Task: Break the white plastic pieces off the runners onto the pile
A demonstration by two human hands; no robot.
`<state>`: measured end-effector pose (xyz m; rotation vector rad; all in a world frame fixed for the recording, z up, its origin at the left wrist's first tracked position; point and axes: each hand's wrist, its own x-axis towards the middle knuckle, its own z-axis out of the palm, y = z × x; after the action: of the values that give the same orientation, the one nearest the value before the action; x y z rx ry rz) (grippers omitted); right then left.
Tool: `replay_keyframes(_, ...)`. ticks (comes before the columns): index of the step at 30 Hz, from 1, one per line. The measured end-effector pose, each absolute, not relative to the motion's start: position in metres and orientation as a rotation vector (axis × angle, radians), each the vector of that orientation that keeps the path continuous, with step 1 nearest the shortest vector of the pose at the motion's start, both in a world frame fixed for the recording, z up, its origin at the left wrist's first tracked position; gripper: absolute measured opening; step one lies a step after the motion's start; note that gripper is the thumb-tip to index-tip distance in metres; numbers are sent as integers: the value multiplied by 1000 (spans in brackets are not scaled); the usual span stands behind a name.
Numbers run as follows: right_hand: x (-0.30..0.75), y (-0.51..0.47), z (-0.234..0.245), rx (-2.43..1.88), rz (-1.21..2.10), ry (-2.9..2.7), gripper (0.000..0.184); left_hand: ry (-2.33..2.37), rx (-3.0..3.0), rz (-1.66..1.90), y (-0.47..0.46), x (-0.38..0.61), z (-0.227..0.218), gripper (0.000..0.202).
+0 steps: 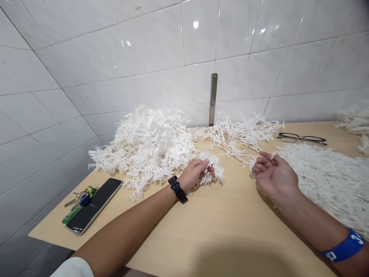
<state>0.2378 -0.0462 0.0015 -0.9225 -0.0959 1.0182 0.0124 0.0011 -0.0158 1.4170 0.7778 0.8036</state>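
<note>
My left hand (198, 170), a black watch (178, 189) on its wrist, is closed in a pinch on a white branched strand piece (205, 157) at the right edge of a tall heap of such pieces (152, 144). More white strands lie beneath its fingers. My right hand (273, 173) is turned palm up above the table, its fingers loosely curled and apart, with nothing visible in the palm. It is beside the left edge of a broad, flatter spread of white pieces (325, 181). A blue wristband (344, 246) is on that forearm.
Loose white strands (242, 132) lie along the back of the wooden table (178, 238), by a metal strip (213, 98) on the tiled wall. Eyeglasses (301, 138) rest at the back right. A phone (93, 206) and keys (82, 197) lie at the left.
</note>
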Motion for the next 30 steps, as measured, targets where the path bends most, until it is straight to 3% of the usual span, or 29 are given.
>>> replay_keyframes(8,231,-48,2,-932,1021,-115,25,730,1613,714,1,11,-14,54)
replay_keyframes(16,232,-48,-8,-1021,1049,-411,38,696,1697,727,0,12,-13,59)
replay_keyframes(21,220,-51,-11,-1176,1080,-928,45,635,1710,675,-4,14,-14,59)
replay_keyframes(27,203,-65,-15,-1193,1076,-1613,35,580,1878,409,-11,13,-12,57)
replay_keyframes(30,202,-70,-14,-1182,1102,-1764,41,578,1924,326,-11,11,-8,59)
